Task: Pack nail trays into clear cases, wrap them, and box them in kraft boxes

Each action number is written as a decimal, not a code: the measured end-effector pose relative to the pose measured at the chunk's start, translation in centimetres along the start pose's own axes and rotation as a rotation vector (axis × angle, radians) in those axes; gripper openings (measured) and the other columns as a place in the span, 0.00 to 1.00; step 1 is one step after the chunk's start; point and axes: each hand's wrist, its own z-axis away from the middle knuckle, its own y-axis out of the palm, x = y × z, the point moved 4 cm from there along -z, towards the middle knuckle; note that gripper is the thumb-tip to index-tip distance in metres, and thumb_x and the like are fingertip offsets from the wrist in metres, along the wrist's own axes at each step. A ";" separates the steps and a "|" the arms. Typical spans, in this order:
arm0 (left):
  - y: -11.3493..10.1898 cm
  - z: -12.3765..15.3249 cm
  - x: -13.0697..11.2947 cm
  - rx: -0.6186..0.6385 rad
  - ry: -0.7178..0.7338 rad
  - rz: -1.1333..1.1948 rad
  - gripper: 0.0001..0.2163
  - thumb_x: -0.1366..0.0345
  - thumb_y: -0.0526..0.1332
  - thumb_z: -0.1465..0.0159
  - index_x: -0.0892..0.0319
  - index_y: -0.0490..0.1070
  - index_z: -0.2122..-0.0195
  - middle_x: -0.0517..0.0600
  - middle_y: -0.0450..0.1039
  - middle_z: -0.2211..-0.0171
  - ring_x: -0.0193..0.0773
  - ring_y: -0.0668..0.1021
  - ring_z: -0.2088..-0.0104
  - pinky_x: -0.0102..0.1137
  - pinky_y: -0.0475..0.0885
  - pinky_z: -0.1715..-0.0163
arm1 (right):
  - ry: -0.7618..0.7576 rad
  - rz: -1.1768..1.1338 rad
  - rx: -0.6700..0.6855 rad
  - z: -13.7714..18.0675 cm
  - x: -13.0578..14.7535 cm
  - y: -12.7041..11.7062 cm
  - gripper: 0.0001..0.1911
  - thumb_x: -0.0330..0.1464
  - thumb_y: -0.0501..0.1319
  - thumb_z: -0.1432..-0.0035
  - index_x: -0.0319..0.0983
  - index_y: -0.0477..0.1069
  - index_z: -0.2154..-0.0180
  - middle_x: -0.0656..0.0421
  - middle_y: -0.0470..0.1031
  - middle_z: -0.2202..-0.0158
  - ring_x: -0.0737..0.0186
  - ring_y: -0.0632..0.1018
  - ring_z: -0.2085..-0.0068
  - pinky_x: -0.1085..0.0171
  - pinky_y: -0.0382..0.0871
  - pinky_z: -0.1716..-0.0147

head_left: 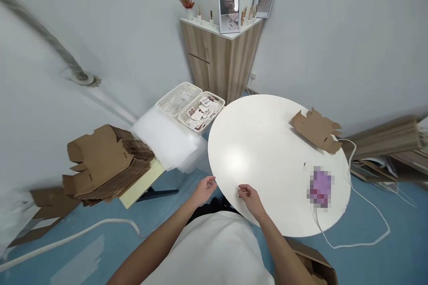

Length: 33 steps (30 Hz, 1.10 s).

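Observation:
My left hand [204, 189] hovers at the near left edge of a round white table [264, 142], its fingers loosely curled with nothing visible in them. My right hand [250, 199] rests over the table's near edge, fingers bent inward, with no object that I can make out between them. The two hands are a short gap apart. A flat unfolded cardboard box [316, 130] lies on the far right of the table. A blurred purple thing [320, 188] sits near the table's right edge.
A stack of flat cardboard boxes [105, 162] lies on a low surface to the left. Two white baskets [190, 104] of small packets stand beside clear bags [167, 140]. A wooden cabinet [220, 55] fills the corner. A white cable [361, 213] runs over the blue floor.

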 end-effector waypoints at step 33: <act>-20.8 -28.7 -5.2 0.047 0.114 -0.825 0.15 0.64 0.65 0.53 0.60 0.66 0.64 0.55 0.70 0.62 0.47 0.72 0.59 0.36 0.64 0.59 | -0.445 0.734 -0.008 -26.0 19.7 17.1 0.23 0.22 0.52 0.51 0.40 0.64 0.52 0.53 0.68 0.53 0.54 0.67 0.50 0.55 0.61 0.52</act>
